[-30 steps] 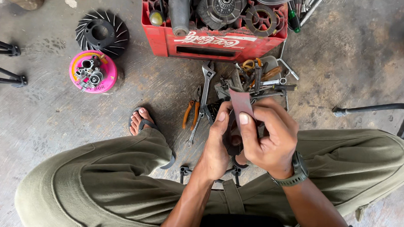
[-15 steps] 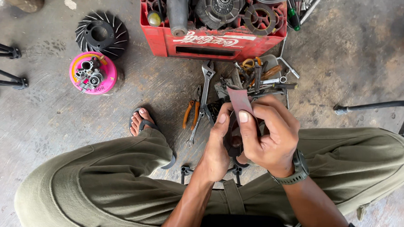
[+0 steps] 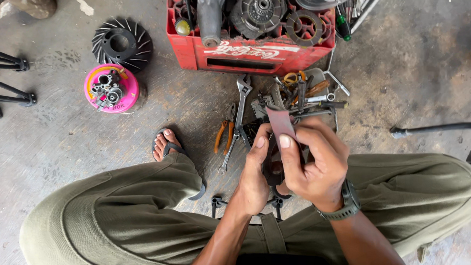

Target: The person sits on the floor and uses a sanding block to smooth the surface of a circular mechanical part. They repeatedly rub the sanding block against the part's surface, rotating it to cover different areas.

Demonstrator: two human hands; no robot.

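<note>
Sandpaper being pressed on a dark part, head view

A reddish-brown sandpaper strip (image 3: 280, 122) is being pinched closed by the right hand (image 3: 314, 166) against a dark metal part (image 3: 273, 164), which is being gripped by the left hand (image 3: 255, 174) above the lap; little is changing from earlier.

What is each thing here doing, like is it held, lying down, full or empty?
Left hand: fingers closed around a dark part.
Right hand: fingers pinching a reddish-brown strip.
Reddish-brown strip: held up, pressed against the dark part.
Dark part: gripped between both hands.
Red crate: upright, full of metal parts.
Pink tub: open, holding small parts.
Black finned wheel: lying flat on the floor.
Adjustable wrench: lying on the floor.
Orange-handled pliers: lying on the floor.
</note>
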